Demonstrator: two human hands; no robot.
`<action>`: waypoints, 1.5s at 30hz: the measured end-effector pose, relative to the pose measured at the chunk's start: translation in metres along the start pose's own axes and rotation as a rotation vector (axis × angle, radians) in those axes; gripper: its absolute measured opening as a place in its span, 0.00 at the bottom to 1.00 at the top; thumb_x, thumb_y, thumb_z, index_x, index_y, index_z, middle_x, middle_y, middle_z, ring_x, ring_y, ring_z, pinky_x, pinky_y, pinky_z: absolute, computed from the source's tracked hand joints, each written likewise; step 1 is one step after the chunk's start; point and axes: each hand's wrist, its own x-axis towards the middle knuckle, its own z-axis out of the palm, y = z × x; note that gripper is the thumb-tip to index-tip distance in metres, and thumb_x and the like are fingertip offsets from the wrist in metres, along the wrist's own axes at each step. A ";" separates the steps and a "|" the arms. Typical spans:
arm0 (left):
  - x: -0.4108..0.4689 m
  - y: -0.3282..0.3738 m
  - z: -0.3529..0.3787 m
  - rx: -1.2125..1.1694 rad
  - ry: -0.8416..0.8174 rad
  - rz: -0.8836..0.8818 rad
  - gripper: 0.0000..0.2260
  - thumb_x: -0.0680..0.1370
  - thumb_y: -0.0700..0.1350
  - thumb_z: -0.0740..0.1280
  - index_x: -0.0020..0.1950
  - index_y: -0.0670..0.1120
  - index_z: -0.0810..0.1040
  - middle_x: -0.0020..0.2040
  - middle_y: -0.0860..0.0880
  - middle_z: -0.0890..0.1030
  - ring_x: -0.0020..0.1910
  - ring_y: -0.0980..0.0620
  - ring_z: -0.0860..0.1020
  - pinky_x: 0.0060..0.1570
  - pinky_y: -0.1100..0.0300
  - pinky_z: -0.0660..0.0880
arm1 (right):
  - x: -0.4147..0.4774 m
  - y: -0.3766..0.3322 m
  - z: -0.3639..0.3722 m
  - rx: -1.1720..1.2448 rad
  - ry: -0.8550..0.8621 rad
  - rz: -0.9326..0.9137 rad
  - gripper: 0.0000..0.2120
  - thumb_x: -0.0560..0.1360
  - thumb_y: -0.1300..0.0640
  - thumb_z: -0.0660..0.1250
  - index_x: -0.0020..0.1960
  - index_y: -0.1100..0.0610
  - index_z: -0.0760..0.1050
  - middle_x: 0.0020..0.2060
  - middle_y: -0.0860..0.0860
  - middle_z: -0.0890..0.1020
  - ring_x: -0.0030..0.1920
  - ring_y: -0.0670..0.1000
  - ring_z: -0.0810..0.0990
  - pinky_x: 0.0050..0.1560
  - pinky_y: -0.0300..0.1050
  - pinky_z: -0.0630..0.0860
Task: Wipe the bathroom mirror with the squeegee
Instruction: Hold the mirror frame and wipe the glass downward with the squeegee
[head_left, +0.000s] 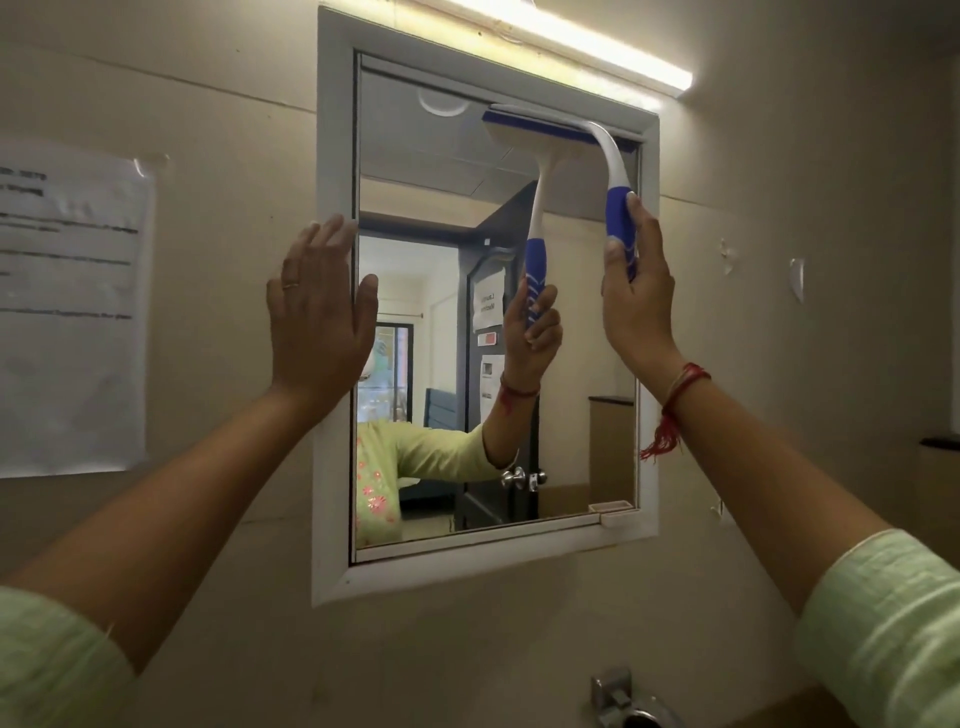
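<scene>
The bathroom mirror (447, 218) hangs on the wall in a white frame (332, 312). My right hand (636, 291) grips the blue handle of a white and blue squeegee (615, 171). Its blade lies against the glass at the mirror's top right corner, just under the frame's upper edge. My left hand (319, 312) rests flat with straight fingers on the frame's left side, fingertips reaching the glass edge. The glass reflects my arm and the squeegee.
A lit tube light (571, 47) runs above the mirror. A laminated paper notice (67, 312) is stuck to the wall at left. A metal tap fitting (618, 696) sits below the mirror. A dark ledge (940, 444) juts at the right edge.
</scene>
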 end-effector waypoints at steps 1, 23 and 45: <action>0.000 -0.001 0.001 -0.013 -0.004 0.004 0.20 0.81 0.48 0.55 0.72 0.45 0.62 0.72 0.43 0.67 0.73 0.44 0.62 0.68 0.46 0.60 | -0.001 0.001 0.001 0.012 0.003 0.009 0.21 0.81 0.59 0.55 0.73 0.59 0.58 0.67 0.57 0.69 0.58 0.60 0.75 0.58 0.53 0.76; -0.001 0.000 0.000 -0.064 -0.028 0.003 0.22 0.80 0.48 0.56 0.73 0.44 0.62 0.73 0.43 0.66 0.75 0.45 0.59 0.70 0.46 0.59 | -0.003 0.020 0.008 -0.136 0.029 -0.043 0.21 0.82 0.57 0.52 0.74 0.56 0.55 0.48 0.51 0.75 0.32 0.36 0.74 0.34 0.22 0.70; -0.001 0.002 -0.001 -0.096 -0.062 -0.021 0.23 0.79 0.47 0.56 0.73 0.42 0.62 0.74 0.43 0.65 0.75 0.44 0.59 0.72 0.49 0.58 | -0.100 0.045 -0.013 -0.151 -0.017 0.024 0.23 0.81 0.54 0.54 0.75 0.49 0.53 0.48 0.48 0.74 0.31 0.41 0.75 0.32 0.28 0.72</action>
